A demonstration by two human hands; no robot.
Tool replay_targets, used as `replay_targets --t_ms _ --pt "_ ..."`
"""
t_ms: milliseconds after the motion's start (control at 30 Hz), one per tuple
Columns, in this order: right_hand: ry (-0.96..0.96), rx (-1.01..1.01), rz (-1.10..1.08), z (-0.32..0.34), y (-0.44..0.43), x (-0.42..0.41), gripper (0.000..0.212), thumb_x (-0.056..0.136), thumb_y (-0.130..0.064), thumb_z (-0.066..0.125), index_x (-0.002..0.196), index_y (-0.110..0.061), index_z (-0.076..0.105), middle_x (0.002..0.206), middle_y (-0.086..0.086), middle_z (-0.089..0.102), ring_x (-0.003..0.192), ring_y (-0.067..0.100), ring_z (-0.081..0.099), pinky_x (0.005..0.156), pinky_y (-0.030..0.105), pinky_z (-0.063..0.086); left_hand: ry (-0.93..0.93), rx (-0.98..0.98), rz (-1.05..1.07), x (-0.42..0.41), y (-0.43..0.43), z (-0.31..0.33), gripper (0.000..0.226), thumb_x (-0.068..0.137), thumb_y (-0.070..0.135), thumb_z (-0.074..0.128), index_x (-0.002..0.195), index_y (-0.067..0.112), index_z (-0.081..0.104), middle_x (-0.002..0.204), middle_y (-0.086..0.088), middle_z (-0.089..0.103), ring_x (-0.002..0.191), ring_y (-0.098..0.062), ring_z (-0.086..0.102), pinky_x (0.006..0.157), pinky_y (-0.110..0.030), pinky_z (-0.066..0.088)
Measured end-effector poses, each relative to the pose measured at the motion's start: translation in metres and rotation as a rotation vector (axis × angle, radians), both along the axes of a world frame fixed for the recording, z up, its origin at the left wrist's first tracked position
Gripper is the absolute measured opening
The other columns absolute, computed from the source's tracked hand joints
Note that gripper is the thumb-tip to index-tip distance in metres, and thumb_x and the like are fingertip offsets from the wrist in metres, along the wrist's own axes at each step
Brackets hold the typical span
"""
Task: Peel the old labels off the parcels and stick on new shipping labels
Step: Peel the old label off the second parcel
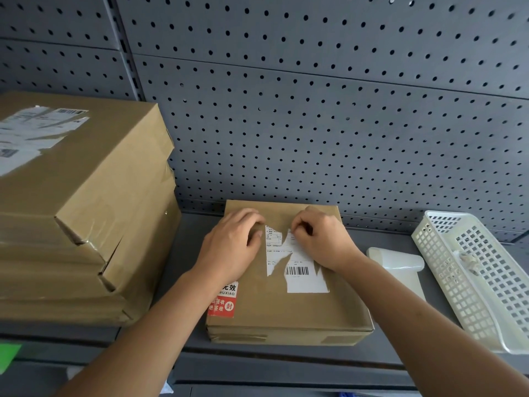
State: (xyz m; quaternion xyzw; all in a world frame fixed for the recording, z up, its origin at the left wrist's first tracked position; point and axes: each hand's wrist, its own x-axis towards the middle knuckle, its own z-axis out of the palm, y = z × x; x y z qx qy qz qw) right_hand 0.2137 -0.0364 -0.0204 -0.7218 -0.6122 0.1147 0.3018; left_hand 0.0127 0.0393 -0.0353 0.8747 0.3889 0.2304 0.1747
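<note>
Grey pegboard wall (315, 110) at the far side, grey metal shelf (186, 253) in front of it. On the shelf, in the middle, 1 flat cardboard parcel (286, 308), far edge close to the wall. Stuck on its top face, an old label (297, 270), white and badly torn, with ragged gaps of bare cardboard through it and a barcode on the near part. Over the far half of the parcel, 2 hands, 1 to each side of that label. Right hand (320, 239) at the label's far right corner, fingers curled, thumb and forefinger pinching the torn far edge of the paper. Left hand (232, 247) at the label's left edge, knuckles up, fingers bent down onto the parcel's top just beside the far left strip; unclear whether pressing the cardboard or nipping a bit of paper. Near the left wrist, at the parcel's near left corner, a red and white sticker (224, 302) with printed characters. To the left, apart from the parcel, a stack of larger cardboard boxes (86, 210), with a torn label (34, 130) on the topmost. To the right of the parcel, a white roll (398, 262) lying on the shelf, partly unrolled toward the near side, and further right a white plastic basket (472, 276) with a crumpled scrap (466, 260) inside.
</note>
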Motion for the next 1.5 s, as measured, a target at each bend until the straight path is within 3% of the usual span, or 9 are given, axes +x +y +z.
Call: replay_targets --t_ms 67,200,333,500,633,800,967,1100,1500 --pt "0.009 0.004 0.006 -0.001 -0.001 0.001 0.020 0.088 -0.008 0.054 0.079 -0.018 0.068 0.085 -0.014 0.063 0.074 0.008 0.061 0.072 0.039 0.054 -0.004 -0.003 0.000 0.000 0.000 0.000 0.023 0.100 0.032 0.048 0.121 0.033 0.057 0.133 0.023 0.050 0.123 0.000 0.044 0.087 -0.026 0.043" --pt "0.010 0.026 0.018 0.006 -0.001 0.005 0.016 0.088 -0.008 0.059 0.088 -0.019 0.071 0.085 -0.013 0.064 0.075 0.006 0.058 0.072 0.029 0.052 -0.002 0.003 0.000 0.000 0.000 -0.002 0.023 0.100 0.032 0.049 0.122 0.034 0.057 0.133 0.024 0.049 0.123 0.001 0.044 0.086 -0.024 0.040" --pt "-0.238 -0.042 0.092 0.013 0.007 0.004 0.015 0.087 -0.011 0.059 0.089 -0.020 0.072 0.082 -0.015 0.057 0.073 0.009 0.058 0.071 0.034 0.053 -0.018 0.009 -0.007 0.000 0.001 -0.002 0.024 0.100 0.032 0.049 0.122 0.033 0.058 0.133 0.022 0.050 0.123 0.001 0.045 0.091 -0.027 0.045" --pt "-0.617 -0.239 0.172 0.033 0.018 -0.004 0.017 0.094 -0.017 0.048 0.101 -0.017 0.064 0.102 -0.003 0.061 0.086 0.023 0.063 0.072 0.036 0.053 0.004 0.003 -0.003 0.000 0.001 -0.002 0.025 0.100 0.035 0.048 0.124 0.034 0.057 0.135 0.023 0.049 0.124 0.000 0.045 0.097 -0.031 0.046" --pt "-0.711 -0.276 0.196 0.037 0.021 -0.010 0.017 0.092 -0.014 0.049 0.105 -0.013 0.060 0.103 0.000 0.059 0.080 0.023 0.057 0.058 0.029 0.039 0.015 0.002 -0.006 0.000 0.000 -0.001 0.026 0.101 0.035 0.047 0.125 0.035 0.056 0.136 0.023 0.047 0.126 0.001 0.043 0.099 -0.029 0.043" --pt "-0.509 -0.282 0.183 0.033 0.017 0.000 0.010 0.086 -0.016 0.055 0.094 -0.014 0.061 0.093 -0.002 0.063 0.082 0.020 0.060 0.068 0.031 0.048 -0.002 -0.006 -0.004 -0.001 0.000 0.000 0.025 0.101 0.033 0.049 0.125 0.033 0.056 0.135 0.023 0.048 0.124 0.000 0.044 0.097 -0.030 0.044" --pt "-0.228 -0.071 0.138 0.025 0.008 0.009 0.007 0.084 -0.006 0.060 0.081 -0.012 0.061 0.073 -0.013 0.051 0.068 0.008 0.053 0.070 0.036 0.053 -0.007 -0.005 -0.001 0.000 -0.001 0.001 0.023 0.101 0.032 0.050 0.122 0.034 0.057 0.133 0.024 0.049 0.122 0.001 0.044 0.090 -0.024 0.038" --pt "-0.228 -0.065 0.204 0.021 0.006 0.012 0.012 0.088 -0.011 0.064 0.096 -0.017 0.069 0.081 -0.012 0.053 0.067 0.002 0.052 0.071 0.029 0.052 -0.008 0.011 -0.002 0.000 -0.001 0.001 0.022 0.100 0.032 0.051 0.122 0.032 0.057 0.132 0.022 0.050 0.121 0.000 0.045 0.090 -0.025 0.040" --pt "-0.067 -0.061 0.197 0.008 -0.020 0.014 0.013 0.095 -0.010 0.056 0.094 -0.022 0.060 0.100 -0.014 0.054 0.094 0.008 0.053 0.090 0.041 0.048 0.008 0.029 -0.006 0.000 -0.001 0.002 0.021 0.101 0.033 0.049 0.119 0.031 0.057 0.131 0.022 0.051 0.120 -0.001 0.047 0.081 -0.025 0.039"
